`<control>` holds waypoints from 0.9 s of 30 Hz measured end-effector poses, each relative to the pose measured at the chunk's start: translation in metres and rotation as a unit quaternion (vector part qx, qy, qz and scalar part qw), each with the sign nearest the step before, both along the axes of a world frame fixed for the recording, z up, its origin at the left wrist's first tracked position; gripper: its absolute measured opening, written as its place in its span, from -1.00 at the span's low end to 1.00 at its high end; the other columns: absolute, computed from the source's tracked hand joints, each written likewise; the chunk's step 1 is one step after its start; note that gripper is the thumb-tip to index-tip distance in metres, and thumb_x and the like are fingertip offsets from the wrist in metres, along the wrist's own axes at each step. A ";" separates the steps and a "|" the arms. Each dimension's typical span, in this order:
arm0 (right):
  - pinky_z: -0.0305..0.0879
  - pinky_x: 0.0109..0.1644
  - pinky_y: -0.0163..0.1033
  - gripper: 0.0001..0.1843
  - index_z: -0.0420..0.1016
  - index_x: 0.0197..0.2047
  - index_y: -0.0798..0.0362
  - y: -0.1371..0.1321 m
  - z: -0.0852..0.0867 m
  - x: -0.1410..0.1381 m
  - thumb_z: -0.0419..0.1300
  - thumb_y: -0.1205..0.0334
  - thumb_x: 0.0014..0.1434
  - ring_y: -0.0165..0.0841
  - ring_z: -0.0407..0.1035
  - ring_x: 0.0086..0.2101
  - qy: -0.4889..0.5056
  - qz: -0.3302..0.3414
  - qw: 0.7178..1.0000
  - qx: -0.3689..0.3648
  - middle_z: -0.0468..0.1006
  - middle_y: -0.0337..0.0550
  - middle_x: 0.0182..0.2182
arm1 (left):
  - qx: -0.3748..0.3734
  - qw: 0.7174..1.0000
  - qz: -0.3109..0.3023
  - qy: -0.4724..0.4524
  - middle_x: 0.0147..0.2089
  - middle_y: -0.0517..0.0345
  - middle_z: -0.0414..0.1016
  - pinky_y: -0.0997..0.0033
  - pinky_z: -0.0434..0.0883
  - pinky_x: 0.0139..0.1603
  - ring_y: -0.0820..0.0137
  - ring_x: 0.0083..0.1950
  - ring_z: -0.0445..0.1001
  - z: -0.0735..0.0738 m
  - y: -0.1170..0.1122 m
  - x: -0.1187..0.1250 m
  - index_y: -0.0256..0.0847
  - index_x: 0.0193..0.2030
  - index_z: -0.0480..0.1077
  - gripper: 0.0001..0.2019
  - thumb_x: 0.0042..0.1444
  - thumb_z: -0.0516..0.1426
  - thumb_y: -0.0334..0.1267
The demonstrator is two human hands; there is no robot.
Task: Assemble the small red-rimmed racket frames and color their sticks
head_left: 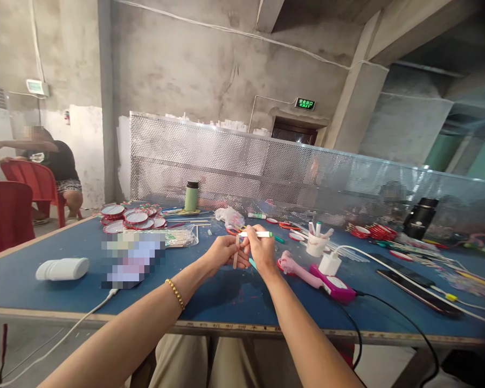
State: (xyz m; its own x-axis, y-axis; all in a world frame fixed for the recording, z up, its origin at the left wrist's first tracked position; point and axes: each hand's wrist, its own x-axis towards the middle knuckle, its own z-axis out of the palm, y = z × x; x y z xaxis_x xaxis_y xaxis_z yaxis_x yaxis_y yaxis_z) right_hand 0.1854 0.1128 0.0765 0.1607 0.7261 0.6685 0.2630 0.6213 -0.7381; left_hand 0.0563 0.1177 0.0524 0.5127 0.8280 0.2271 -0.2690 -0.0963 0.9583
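Observation:
My left hand (pixel 224 254) is closed, with thumb and fingers pinching a thin wooden craft stick (pixel 236 253) held roughly upright above the table. A white marker with a green end (pixel 262 234) is gripped in my right hand (pixel 261 250), lying nearly level. Its left tip is close to the upper part of the stick; I cannot tell whether the two touch. Just under the right hand shows a small teal piece (pixel 252 263), partly hidden. Both hands are over the middle of the blue table (pixel 226 302).
Left stand red-rimmed discs (pixel 137 217), a blurred phone (pixel 135 261), a white bottle (pixel 62 268) on its side and a green flask (pixel 191 196). Right are a cup of markers (pixel 317 242), a magenta power strip (pixel 339 288), cables and a black flask (pixel 422 218). A person (pixel 52 161) sits far left.

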 end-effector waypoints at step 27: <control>0.11 -0.68 -0.41 -0.70 0.34 -0.51 0.04 -0.001 0.000 0.001 0.13 0.06 0.18 -0.50 0.23 -0.78 0.006 -0.011 1.000 -0.006 0.40 -0.35 -0.73 | -0.002 1.000 -0.001 -0.001 -0.42 -0.05 0.57 0.35 0.55 -0.30 0.30 -0.41 0.61 0.000 -0.001 0.000 -0.34 -0.30 0.38 -0.74 0.13 0.21 -0.13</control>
State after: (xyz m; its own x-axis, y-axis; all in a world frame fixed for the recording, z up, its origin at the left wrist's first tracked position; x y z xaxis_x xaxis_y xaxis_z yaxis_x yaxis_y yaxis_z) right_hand 0.1864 0.1116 0.0764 0.1850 0.7308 0.6571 0.2675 0.6059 -0.7492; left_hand 0.0563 0.1165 0.0527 0.5140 0.8276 0.2255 -0.2708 -0.0928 0.9581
